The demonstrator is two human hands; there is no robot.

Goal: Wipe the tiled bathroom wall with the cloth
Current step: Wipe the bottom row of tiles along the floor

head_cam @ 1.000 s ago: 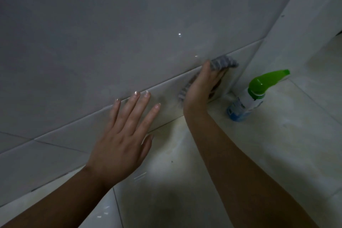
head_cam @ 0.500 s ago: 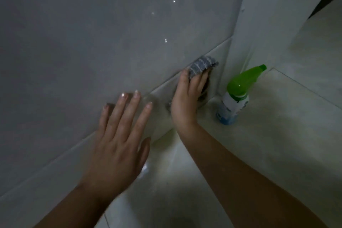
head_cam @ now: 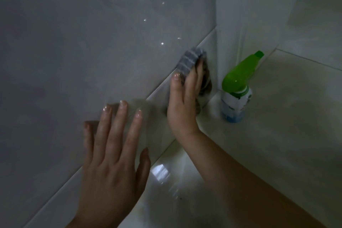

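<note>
Cloth [head_cam: 190, 61], grey and striped, lies low on the tiled wall [head_cam: 92, 42], across a grout line and close to the corner where the tiles meet a white upright [head_cam: 240, 15]. I have the right hand [head_cam: 183, 102] flat over it, fingers straight and pressing it to the tile rather than curled round it, thumb laid along its near edge. The left hand [head_cam: 111, 163] is spread open on the wall nearer to me, holding nothing, and I take it to be a brace.

My main worry is the spray bottle [head_cam: 236, 87], which stands on the floor [head_cam: 277, 153] just beside that corner. A stroke carried right and down could clip it and tip it over. With only flat pressure on it, the cloth could also bunch or slide out from under the fingers on glossy tile. The bracing palm may slip if the surface is wet, which I cannot tell.
</note>
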